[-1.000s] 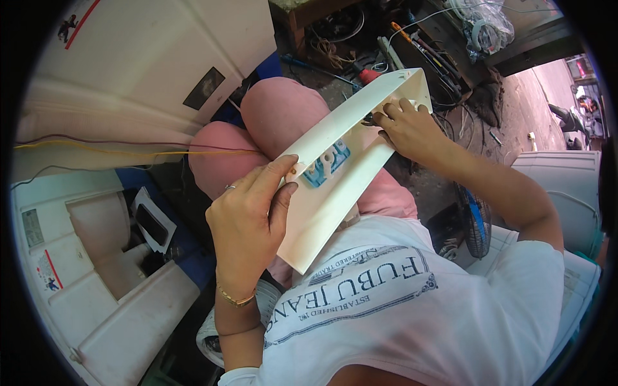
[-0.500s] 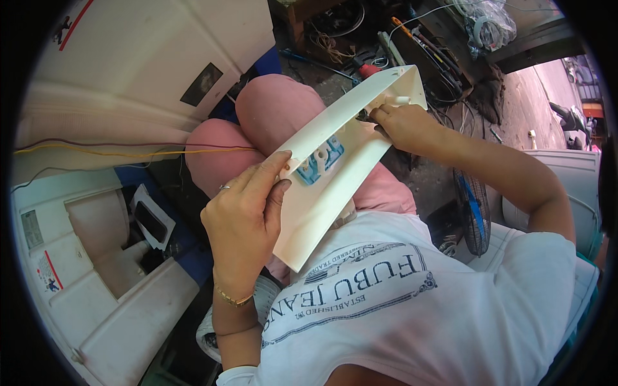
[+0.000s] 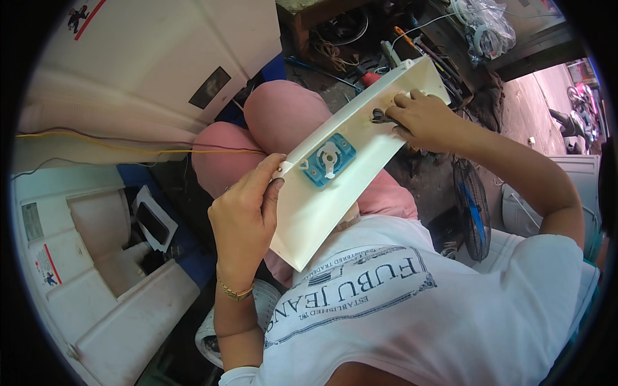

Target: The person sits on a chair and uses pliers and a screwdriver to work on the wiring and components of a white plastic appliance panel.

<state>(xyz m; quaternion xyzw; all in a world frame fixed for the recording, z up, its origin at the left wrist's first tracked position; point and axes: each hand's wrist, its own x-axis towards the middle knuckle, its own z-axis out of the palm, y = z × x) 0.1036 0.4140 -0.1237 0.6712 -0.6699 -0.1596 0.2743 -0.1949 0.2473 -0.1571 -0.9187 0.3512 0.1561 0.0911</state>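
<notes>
A long white plastic panel (image 3: 302, 226) with raised edges lies slantwise across my lap, its hollow inner side facing up. My left hand (image 3: 239, 222) grips its near left end, thumb inside and fingers over the outer edge. Fixed within the panel is a blue square part (image 3: 346, 154) with a white lever-like piece (image 3: 330, 161) on top. Over the panel's far right end, my right hand (image 3: 428, 123) has its fingers closed around a small dark piece (image 3: 378, 116). The fingers partly cover this piece, so its kind is unclear.
A large white plastic housing (image 3: 161, 51) stands at the upper left, with yellow and dark wires (image 3: 141, 143) running from it. Another white housing (image 3: 96, 289) sits lower left, beside a dark phone (image 3: 152, 222). A fan grille (image 3: 472, 209) is at my right. Tools (image 3: 428, 55) clutter the floor ahead.
The panel has tipped further open toward me and shifted slightly right, so the blue part shows fully. My right hand has moved a little rightward with it; my left keeps its grip.
</notes>
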